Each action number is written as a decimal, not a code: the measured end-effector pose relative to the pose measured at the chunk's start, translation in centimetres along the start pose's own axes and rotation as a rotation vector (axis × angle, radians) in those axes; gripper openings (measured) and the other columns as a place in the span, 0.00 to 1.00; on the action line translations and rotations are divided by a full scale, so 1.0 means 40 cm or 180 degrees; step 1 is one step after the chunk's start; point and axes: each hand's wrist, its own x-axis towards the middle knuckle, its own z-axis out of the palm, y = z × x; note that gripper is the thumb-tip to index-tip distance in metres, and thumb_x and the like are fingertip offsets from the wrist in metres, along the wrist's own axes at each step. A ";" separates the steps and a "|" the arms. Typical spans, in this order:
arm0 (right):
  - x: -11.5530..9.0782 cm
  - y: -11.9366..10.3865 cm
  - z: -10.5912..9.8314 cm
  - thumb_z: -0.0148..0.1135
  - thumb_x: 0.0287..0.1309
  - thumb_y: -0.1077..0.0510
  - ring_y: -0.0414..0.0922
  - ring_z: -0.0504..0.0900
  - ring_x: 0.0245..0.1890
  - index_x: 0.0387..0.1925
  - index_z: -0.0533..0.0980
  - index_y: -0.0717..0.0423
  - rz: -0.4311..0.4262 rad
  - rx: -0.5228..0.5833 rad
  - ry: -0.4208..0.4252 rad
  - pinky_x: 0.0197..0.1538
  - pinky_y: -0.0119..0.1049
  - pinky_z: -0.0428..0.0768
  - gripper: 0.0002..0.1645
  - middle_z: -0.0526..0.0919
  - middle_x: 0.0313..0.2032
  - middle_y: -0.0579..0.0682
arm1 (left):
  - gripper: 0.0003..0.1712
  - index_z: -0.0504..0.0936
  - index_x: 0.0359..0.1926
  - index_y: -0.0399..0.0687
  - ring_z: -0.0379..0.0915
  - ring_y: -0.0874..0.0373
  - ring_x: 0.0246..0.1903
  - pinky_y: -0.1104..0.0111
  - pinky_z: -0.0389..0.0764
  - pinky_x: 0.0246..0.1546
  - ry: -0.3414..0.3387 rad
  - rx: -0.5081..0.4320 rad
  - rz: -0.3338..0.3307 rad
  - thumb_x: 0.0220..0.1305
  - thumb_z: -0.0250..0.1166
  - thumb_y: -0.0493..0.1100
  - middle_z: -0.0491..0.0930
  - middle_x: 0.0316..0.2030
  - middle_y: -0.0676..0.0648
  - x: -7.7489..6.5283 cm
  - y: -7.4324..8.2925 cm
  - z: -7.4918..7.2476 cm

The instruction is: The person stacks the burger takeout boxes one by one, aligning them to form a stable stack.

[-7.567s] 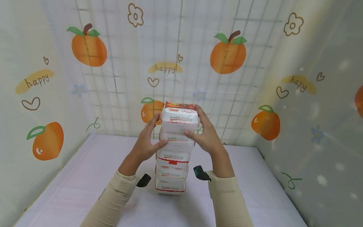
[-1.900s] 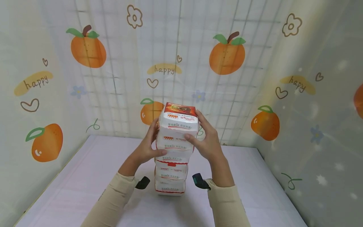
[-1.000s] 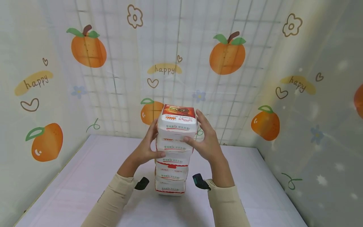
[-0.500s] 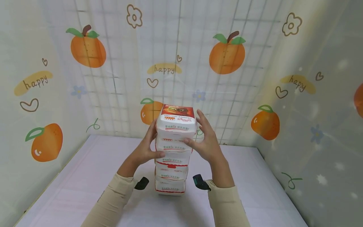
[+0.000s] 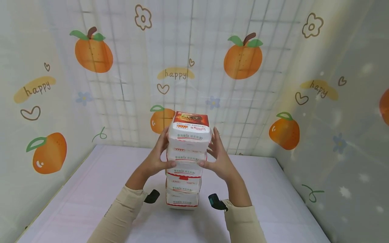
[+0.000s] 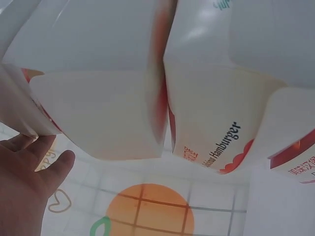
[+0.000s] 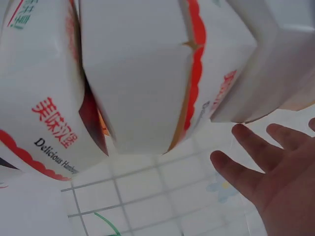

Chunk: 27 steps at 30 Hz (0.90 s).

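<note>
Several white cardboard burger boxes stand in one upright column on the table. The top box (image 5: 189, 135) has a red lid with a burger picture and sits slightly uneven over the second box (image 5: 186, 153). The bottom box (image 5: 182, 199) rests on the table. My left hand (image 5: 155, 160) lies along the column's upper left side, fingers at the top box and thumb at the front, lower down. On the other side is my right hand (image 5: 222, 163), its thumb near the front of the upper boxes. In the right wrist view, its fingers (image 7: 248, 145) are extended and spread beside a box.
The table (image 5: 258, 189) has a pale cover. Behind it and along both sides hangs a curtain (image 5: 206, 44) printed with oranges and hearts. A dark wrist camera (image 5: 152, 196) sits at the left cuff, and another camera (image 5: 217, 201) at the right.
The upper boxes have shifted a little left since about two seconds ago, and the column leans less. My right hand has just moved down along its side; my left hand has stayed nearly still.
</note>
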 end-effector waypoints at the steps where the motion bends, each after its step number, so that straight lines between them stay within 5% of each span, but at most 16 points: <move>1: 0.000 0.000 0.000 0.76 0.46 0.50 0.58 0.59 0.69 0.75 0.34 0.24 -0.0012 -0.0007 0.0001 0.62 0.66 0.61 0.70 0.47 0.75 0.43 | 0.64 0.35 0.76 0.66 0.57 0.49 0.65 0.41 0.55 0.63 0.0011 0.0016 0.0008 0.51 0.73 0.59 0.60 0.66 0.48 0.001 -0.013 -0.002; 18: 0.014 0.004 -0.004 0.75 0.48 0.51 0.58 0.61 0.68 0.75 0.36 0.23 -0.0050 -0.0041 0.0070 0.61 0.65 0.63 0.68 0.47 0.75 0.41 | 0.64 0.35 0.76 0.64 0.56 0.49 0.66 0.42 0.52 0.65 0.0058 0.0080 0.0052 0.53 0.71 0.62 0.61 0.66 0.48 0.012 -0.016 -0.003; 27: 0.016 0.009 -0.005 0.75 0.48 0.47 0.57 0.59 0.69 0.75 0.37 0.23 0.0003 -0.0012 0.0043 0.62 0.66 0.61 0.66 0.47 0.75 0.40 | 0.62 0.36 0.76 0.52 0.56 0.47 0.65 0.40 0.52 0.65 0.0004 0.0033 0.0031 0.56 0.71 0.55 0.62 0.65 0.44 0.012 0.059 0.009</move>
